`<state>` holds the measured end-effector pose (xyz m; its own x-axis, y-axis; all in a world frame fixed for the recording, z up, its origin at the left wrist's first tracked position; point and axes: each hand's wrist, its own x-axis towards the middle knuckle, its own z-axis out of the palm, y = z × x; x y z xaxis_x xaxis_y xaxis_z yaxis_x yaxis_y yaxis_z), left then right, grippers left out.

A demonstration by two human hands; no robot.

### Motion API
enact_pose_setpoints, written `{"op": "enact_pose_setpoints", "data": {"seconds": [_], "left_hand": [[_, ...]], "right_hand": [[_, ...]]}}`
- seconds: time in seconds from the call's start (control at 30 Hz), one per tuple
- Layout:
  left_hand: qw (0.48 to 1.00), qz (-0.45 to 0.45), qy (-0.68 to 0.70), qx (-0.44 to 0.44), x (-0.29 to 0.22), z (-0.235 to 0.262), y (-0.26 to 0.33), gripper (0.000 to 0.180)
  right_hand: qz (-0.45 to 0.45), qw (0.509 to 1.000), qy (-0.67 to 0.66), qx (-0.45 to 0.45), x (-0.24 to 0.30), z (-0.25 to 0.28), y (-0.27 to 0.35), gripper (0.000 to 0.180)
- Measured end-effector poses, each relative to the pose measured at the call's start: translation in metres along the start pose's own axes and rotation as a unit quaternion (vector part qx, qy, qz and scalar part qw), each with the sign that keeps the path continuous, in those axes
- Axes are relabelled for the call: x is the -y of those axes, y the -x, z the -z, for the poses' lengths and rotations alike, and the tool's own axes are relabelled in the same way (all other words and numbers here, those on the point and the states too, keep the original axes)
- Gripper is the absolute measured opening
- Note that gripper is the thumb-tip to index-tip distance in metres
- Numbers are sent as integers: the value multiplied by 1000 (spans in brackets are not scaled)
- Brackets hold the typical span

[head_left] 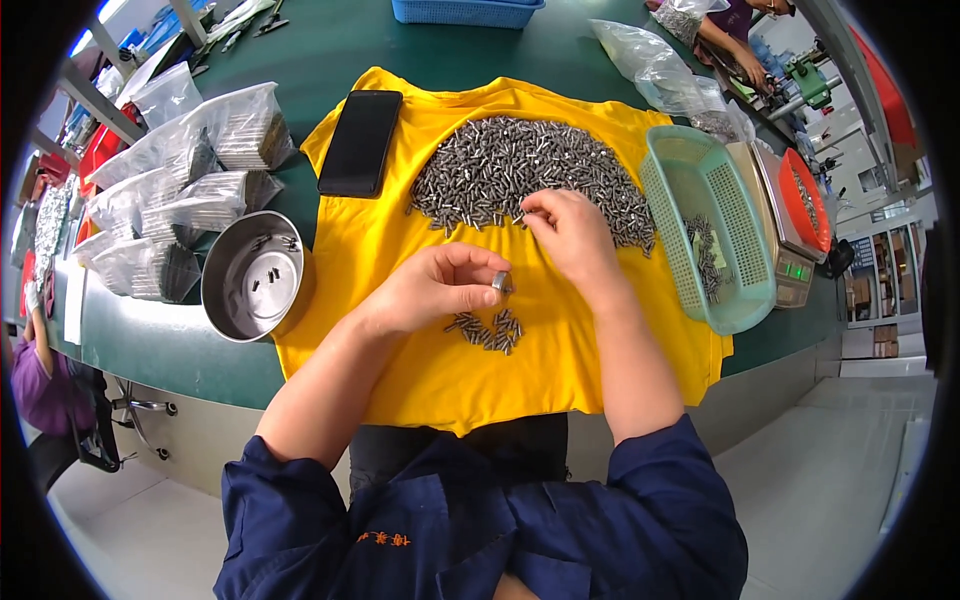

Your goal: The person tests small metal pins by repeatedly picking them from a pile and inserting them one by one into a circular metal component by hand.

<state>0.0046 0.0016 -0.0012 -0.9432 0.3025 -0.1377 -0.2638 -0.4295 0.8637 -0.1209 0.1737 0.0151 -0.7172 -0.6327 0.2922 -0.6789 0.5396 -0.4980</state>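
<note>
A yellow cloth [400, 370] lies over the table in front of me, bearing a wide heap of small metal pins [520, 165]. My left hand [437, 285] pinches a small shiny metal ring-like piece [502, 281] between thumb and fingers, left of centre. At the heap's lower edge my right hand [568, 232] is closed in a pinch; its fingertips touch or hover at the pins, and whatever is between them is too small to make out. A smaller pile of pins [490, 332] rests just below my left hand.
A black phone [360, 143] lies on the cloth's upper left. Left stand a steel bowl [235, 295] with a few pins and several filled plastic bags [160, 215]. At right are a green basket [735, 300] and a scale [795, 270] carrying a red tray [800, 200]. Other people work nearby.
</note>
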Motion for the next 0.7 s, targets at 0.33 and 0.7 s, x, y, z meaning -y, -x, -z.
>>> {"op": "enact_pose_setpoints", "data": {"seconds": [0.33, 0.7], "left_hand": [[997, -13, -33, -62, -1, 1, -4, 26], [986, 1, 116, -116, -6, 3, -5, 34]], "right_hand": [[98, 986, 129, -29, -1, -17, 4, 4], [-100, 919, -378, 56, 32, -2, 9, 6]]}}
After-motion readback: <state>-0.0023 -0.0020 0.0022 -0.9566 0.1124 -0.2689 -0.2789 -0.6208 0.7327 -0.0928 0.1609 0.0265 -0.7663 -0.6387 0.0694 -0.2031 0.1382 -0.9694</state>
